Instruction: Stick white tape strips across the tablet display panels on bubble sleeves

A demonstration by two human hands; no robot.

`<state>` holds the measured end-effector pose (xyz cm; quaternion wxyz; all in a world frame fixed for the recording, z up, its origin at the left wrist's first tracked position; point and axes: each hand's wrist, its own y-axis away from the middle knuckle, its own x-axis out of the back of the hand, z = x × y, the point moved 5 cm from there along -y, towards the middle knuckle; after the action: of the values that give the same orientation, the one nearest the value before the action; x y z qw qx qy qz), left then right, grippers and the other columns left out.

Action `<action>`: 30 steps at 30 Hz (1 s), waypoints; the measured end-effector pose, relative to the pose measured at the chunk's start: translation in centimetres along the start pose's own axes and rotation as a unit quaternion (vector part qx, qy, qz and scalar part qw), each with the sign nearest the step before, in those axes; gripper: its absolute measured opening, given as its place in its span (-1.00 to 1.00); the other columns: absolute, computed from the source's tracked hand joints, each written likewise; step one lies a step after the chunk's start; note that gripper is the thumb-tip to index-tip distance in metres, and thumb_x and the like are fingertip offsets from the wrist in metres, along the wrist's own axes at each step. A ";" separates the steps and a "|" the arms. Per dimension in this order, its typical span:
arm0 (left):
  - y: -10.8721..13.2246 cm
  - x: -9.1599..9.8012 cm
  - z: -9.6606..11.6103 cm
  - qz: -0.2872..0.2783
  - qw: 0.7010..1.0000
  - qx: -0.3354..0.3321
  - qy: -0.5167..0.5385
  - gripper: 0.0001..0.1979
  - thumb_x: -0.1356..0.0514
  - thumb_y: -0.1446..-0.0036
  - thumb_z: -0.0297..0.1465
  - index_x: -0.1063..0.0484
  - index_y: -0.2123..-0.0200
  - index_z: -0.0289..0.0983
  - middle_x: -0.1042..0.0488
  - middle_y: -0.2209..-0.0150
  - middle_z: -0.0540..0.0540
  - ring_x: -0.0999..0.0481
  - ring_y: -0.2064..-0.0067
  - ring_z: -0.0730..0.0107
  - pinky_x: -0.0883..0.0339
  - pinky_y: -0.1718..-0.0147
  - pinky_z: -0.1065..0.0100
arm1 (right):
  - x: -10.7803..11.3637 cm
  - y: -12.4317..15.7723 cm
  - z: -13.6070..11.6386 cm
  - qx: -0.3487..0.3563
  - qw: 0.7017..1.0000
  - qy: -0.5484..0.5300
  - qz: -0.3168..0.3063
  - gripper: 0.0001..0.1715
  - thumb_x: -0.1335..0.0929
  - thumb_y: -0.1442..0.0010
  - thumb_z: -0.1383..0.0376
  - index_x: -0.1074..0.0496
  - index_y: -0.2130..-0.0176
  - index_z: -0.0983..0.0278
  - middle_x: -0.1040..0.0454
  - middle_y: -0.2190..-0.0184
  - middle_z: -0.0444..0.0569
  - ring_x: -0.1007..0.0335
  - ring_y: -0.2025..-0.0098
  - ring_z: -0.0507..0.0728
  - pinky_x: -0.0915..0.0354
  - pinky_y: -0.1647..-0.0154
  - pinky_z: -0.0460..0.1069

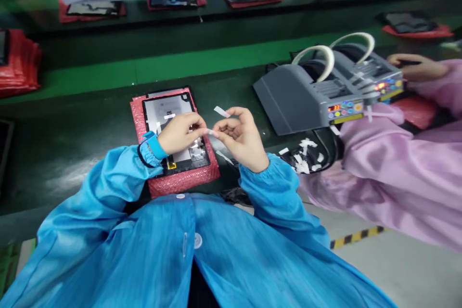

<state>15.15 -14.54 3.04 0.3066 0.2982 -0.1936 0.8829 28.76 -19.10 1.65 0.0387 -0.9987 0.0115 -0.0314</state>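
Clearly, the pinched strip (210, 132) is small and white.

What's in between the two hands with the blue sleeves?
A small white strip. The head view shows the left hand's fingertips at one end and the right hand's at the other.

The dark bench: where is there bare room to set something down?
The bench looks widest open between the dark panel at the picture's left edge and the red wrap. A smaller patch lies between wrap and grey machine, beyond the right hand. White scraps crowd the machine's near side.
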 end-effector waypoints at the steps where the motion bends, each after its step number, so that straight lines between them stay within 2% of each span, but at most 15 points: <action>1: 0.3 0.2 -0.5 0.005 1.000 0.019 -0.001 -0.80 -0.15 -0.14 -0.30 -0.39 0.47 -0.29 -0.47 0.44 -0.03 -0.41 0.38 0.45 -0.30 0.34 0.39 | -0.5 -0.4 0.2 -0.006 1.000 -0.004 -0.012 -0.42 -0.47 0.08 0.11 -0.11 0.19 0.17 -0.34 0.42 -0.21 -0.35 0.47 -0.02 -0.30 0.42 -0.06; 6: 1.4 0.9 -2.5 0.045 0.994 0.095 0.020 -0.84 -0.16 -0.11 -0.37 -0.37 0.49 -0.29 -0.42 0.52 0.03 -0.36 0.45 0.49 -0.26 0.40 0.41 | -0.6 -1.8 1.4 -0.031 0.999 -0.003 0.007 -0.39 -0.48 0.13 0.11 -0.10 0.22 0.16 -0.38 0.40 -0.19 -0.41 0.37 0.02 -0.33 0.39 -0.06; 14: 1.3 0.3 -3.5 0.033 0.991 0.129 0.032 -0.86 -0.16 -0.10 -0.37 -0.38 0.47 -0.30 -0.41 0.51 0.03 -0.35 0.46 0.49 -0.27 0.40 0.40 | -1.6 -2.8 2.9 -0.052 0.998 -0.013 -0.017 -0.45 -0.45 0.12 0.19 -0.09 0.23 0.18 -0.34 0.52 -0.28 -0.32 0.51 -0.04 -0.26 0.47 -0.09; 17: 1.1 0.0 -3.7 0.039 0.988 0.143 -0.037 -0.87 -0.17 -0.09 -0.39 -0.38 0.48 -0.30 -0.40 0.46 -0.02 -0.38 0.36 0.39 -0.30 0.28 0.30 | -1.6 -3.2 3.7 -0.064 0.998 -0.009 -0.009 -0.47 -0.43 0.13 0.23 -0.07 0.25 0.18 -0.35 0.54 -0.30 -0.30 0.54 -0.05 -0.23 0.49 -0.10; 22: 0.7 -1.2 -4.1 0.034 0.969 0.179 -0.167 -0.84 -0.15 -0.10 -0.37 -0.40 0.49 -0.29 -0.40 0.32 -0.15 -0.36 0.13 0.09 -0.27 0.14 0.05 | -1.5 -3.7 5.6 -0.099 0.995 0.033 -0.004 -0.49 -0.40 0.15 0.30 -0.05 0.27 0.18 -0.33 0.58 -0.33 -0.29 0.58 -0.06 -0.21 0.53 -0.10; 30: 0.6 -2.0 -4.2 -0.015 0.956 0.222 -0.192 -0.84 -0.12 -0.12 -0.39 -0.42 0.47 -0.30 -0.37 0.24 -0.21 -0.29 0.04 -0.02 -0.21 0.09 -0.05 | -1.6 -3.8 6.3 -0.105 0.991 0.080 -0.010 -0.54 -0.35 0.15 0.36 -0.03 0.28 0.18 -0.35 0.60 -0.34 -0.30 0.60 -0.04 -0.21 0.50 -0.09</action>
<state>14.35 -13.60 -1.54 0.2031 0.5259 -0.0432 0.8248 27.66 -14.75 -4.41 -0.0678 -0.9915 0.0081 -0.1105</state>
